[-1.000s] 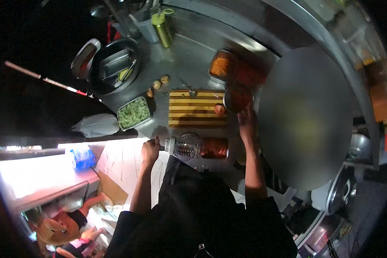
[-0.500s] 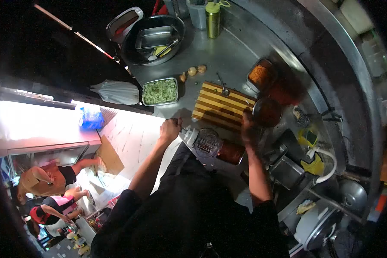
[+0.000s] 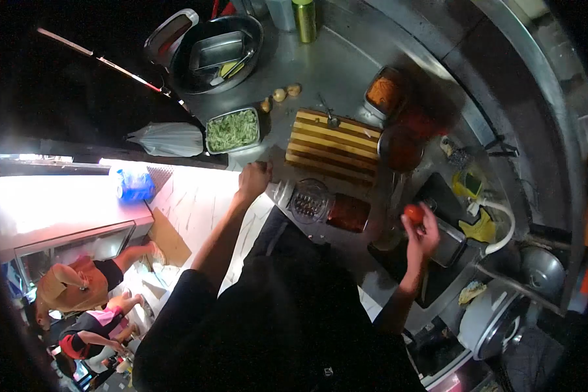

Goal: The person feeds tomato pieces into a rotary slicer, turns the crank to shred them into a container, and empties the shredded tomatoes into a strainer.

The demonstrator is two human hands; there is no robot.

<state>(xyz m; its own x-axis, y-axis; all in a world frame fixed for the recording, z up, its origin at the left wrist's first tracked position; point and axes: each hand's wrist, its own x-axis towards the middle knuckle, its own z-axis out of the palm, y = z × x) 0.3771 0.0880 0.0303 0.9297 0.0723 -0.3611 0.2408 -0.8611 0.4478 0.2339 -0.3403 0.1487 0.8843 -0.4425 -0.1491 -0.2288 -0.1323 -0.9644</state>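
Note:
My left hand (image 3: 255,179) is closed at the crank end of a rotary grater (image 3: 309,201), its fingers covering the handle. Beside the grater's drum sits a clear container with red contents (image 3: 349,213). Over the sink side, my right hand (image 3: 423,235) grips a small red tomato (image 3: 413,213) between thumb and fingers. A striped wooden cutting board (image 3: 333,147) lies beyond the grater, with a metal spoon (image 3: 333,121) at its far edge. To its right stands a round bowl of dark red food (image 3: 400,150).
Shredded green vegetable fills a tray (image 3: 232,130); shredded orange food is in another (image 3: 385,93). Several onions (image 3: 279,95) lie behind. A large basin (image 3: 248,72) stands at far left. The sink area has a white hose (image 3: 506,232) and yellow cloth (image 3: 479,227). Two people (image 3: 78,287) are at lower left.
My right hand has moved from beside the cutting board toward the sink and now shows a tomato. My left hand stays at the grater's crank. The whole view has shifted slightly.

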